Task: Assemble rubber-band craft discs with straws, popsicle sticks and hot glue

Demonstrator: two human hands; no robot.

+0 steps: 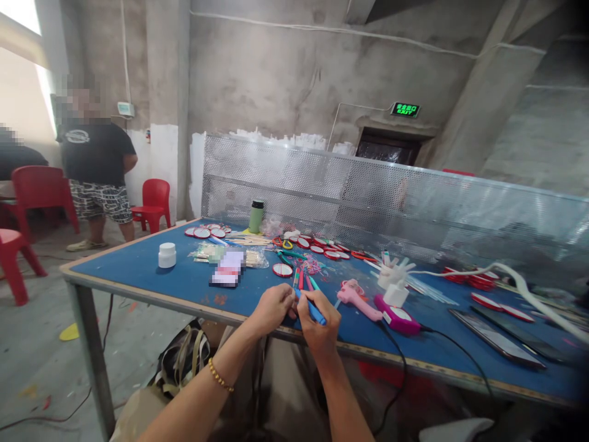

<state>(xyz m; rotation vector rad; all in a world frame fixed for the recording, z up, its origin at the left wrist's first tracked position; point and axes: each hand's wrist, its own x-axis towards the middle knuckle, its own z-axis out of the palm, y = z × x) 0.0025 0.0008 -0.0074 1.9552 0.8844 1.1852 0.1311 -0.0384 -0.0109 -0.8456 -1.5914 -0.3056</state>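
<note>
My right hand (321,320) is closed around a blue marker pen (316,313), at the front edge of the blue-topped table. My left hand (275,309) meets it at the pen's tip, its fingers pinched together; whatever lies between them is too small and covered to name. Just beyond both hands lie a red marker (301,280) and a few other coloured pens. A round, red-rimmed disc (282,270) rests behind my left hand. To the right of my right hand is a pink glue gun (359,299).
A purple device (398,317) with a black cord, a white cup (394,294) of clear sticks and two dark phones (494,337) occupy the right. Leftward are a blurred-out phone (229,268) and a white jar (167,255). A person (96,153) stands beyond the table.
</note>
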